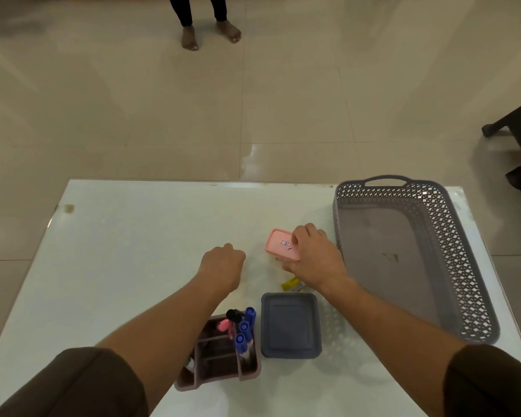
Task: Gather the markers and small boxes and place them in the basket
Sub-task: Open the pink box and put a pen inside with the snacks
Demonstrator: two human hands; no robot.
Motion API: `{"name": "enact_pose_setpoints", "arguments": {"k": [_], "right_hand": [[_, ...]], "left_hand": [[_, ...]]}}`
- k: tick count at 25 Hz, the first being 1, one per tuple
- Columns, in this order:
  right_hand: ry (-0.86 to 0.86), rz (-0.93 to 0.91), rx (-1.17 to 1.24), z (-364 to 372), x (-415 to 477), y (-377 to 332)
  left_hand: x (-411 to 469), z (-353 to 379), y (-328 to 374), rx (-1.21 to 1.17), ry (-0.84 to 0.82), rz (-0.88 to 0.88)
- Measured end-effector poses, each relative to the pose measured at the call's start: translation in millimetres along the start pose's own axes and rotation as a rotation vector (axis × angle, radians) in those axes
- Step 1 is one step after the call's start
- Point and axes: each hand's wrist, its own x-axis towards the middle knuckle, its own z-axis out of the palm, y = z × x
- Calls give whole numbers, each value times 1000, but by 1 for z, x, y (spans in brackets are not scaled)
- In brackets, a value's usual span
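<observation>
head view, looking down on a white table point(127, 251) that fills the lower half of the frame. right hand point(315, 255), centre right, lies over the near-right part of a pink box point(278, 243), fingers curled onto its lid and thumb at its near edge, grasping it; the box appears tilted, its lid bearing a small label. left hand point(223, 263), centre of the frame, is clenched in a loose fist with knuckles up, beside the pink box and apart from it; whether it encloses anything cannot be told. grey lattice basket point(469, 266), right side of the frame, stands on the table with a handle at its far end, just right of the right hand. a yellow item point(291, 284), partly hidden under the right wrist, lies between the pink box and a blue-grey box point(291, 325) in the lower centre, lid closed. left of that box, partly covered by the left forearm, a mauve compartmented organiser point(223, 359) holds blue-capped markers point(244, 329) upright, with a black-capped one and a pink one beside them. upper centre: bare feet of a second person point(211, 33) on the tiled floor
</observation>
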Motion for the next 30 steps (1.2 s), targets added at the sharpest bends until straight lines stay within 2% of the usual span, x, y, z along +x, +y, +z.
{"name": "enact_pose_setpoints", "arguments": {"k": [3, 5, 7, 9, 10, 12, 14, 15, 18, 22, 27, 29, 30], "right_hand": [[-24, -5, -38, 1, 4, 1], [-17, -34, -58, -1, 7, 0], [-5, -49, 18, -9, 11, -2], [55, -34, 174, -23, 17, -7], [102, -34, 265, -31, 19, -11], [186, -55, 428, -49, 22, -22], [225, -93, 499, -66, 24, -35], [232, -121, 496, -73, 24, -41], [271, -241, 422, -90, 20, -53], [309, -311, 360, -98, 13, -62], [288, -161, 698, -96, 2, -61], [260, -66, 690, -79, 3, -48], [228, -13, 597, -66, 5, -39]], "left_hand": [[1, -13, -2, -7, -16, -22], [4, -21, -2, -204, 45, -85], [6, -29, 4, -594, 200, -206], [8, -44, 14, -1113, 301, -352], [9, -54, 19, -1444, 272, -411], [4, -71, 31, -2039, 83, -398], [-3, -85, 39, -2356, -34, -255], [-5, -90, 41, -2454, -26, -201], [-13, -105, 44, -2628, 93, -170], [-21, -109, 39, -2608, 154, -99], [-22, -94, 12, -2550, 63, -61], [-18, -83, -3, -2552, 45, -76], [-16, -79, -9, -2554, 43, -74]]}}
